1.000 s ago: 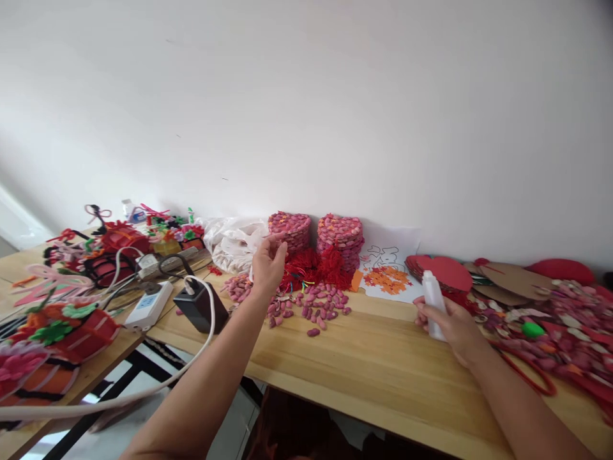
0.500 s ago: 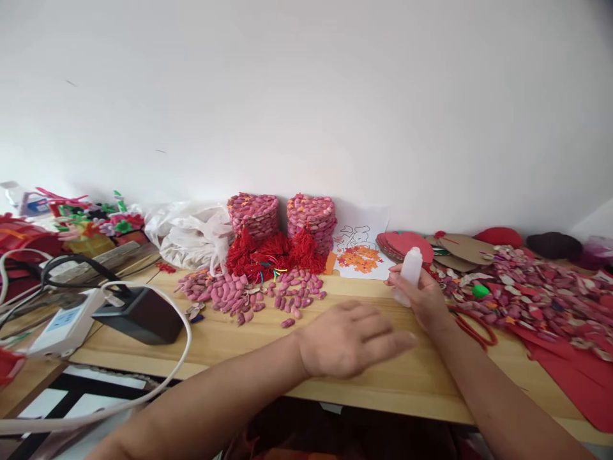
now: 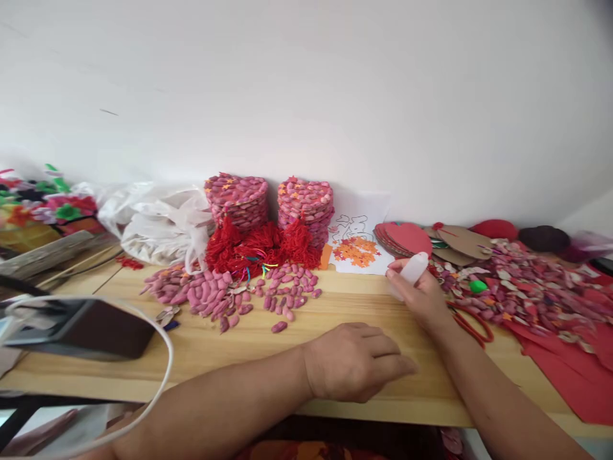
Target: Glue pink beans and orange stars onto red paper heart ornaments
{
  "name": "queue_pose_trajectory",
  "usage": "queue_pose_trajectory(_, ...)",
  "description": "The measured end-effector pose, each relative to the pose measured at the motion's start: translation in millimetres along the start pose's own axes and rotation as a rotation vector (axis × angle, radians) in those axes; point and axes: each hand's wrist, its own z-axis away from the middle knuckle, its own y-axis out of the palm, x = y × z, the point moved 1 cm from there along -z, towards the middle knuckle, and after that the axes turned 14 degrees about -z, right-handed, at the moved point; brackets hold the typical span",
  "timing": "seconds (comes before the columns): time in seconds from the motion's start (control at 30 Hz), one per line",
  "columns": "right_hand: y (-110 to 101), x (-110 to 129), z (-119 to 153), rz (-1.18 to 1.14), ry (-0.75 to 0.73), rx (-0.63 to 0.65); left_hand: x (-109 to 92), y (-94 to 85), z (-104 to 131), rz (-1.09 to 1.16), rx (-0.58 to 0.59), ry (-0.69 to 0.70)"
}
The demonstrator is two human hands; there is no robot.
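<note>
A small translucent white squeeze bottle [image 3: 416, 267] is in my right hand [image 3: 426, 300], tilted, its narrow tip pointing up and to the right. My right fingers wrap round its body, so its lower part is partly hidden. To the left and nearer to me, my left hand [image 3: 359, 363] is over the table front with its back up and fingers curled together. Whatever it may hold is hidden under the fingers. Beyond the hands, orange paper stars [image 3: 355, 251] lie on a white sheet [image 3: 371, 217] with a black outline drawing. Loose pink peanuts [image 3: 211, 294] lie further left.
Two stacks of pink peanut discs [image 3: 306, 201] stand by the wall behind red tassels [image 3: 246, 246]. Cardboard discs [image 3: 464, 243], red heart cutouts [image 3: 407, 237], red-handled scissors [image 3: 472, 324] and a mixed pile [image 3: 531, 291] are at right. A black box [image 3: 96, 329] with white cable is at left.
My left fingers have curled in from being stretched out. The bottle leans further right in my right hand. The view has shifted, moving the left-side things leftward.
</note>
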Motion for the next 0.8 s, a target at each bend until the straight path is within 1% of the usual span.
queue_pose_trajectory(0.1,-1.6,-0.8,-1.1,0.012,0.024,-0.004,2.5,1.1,0.0,0.048,0.009,-0.058)
queue_pose_trajectory(0.27,-3.3,-4.0,-0.3,0.007,0.042,0.000,5.3,1.2,1.6,0.097,-0.022,-0.089)
queue_pose_trajectory(0.47,-5.5,-11.9,-3.4,0.038,0.071,0.075,11.9,-0.3,2.1,0.138,-0.015,-0.129)
queue_pose_trajectory(0.67,-6.3,-14.9,-6.5,0.042,0.086,0.116,14.5,4.0,3.8,0.114,-0.033,-0.162)
queue_pose_trajectory(0.8,-7.1,-17.5,-6.9,0.036,0.076,0.104,14.6,3.5,4.1,0.095,-0.045,-0.189)
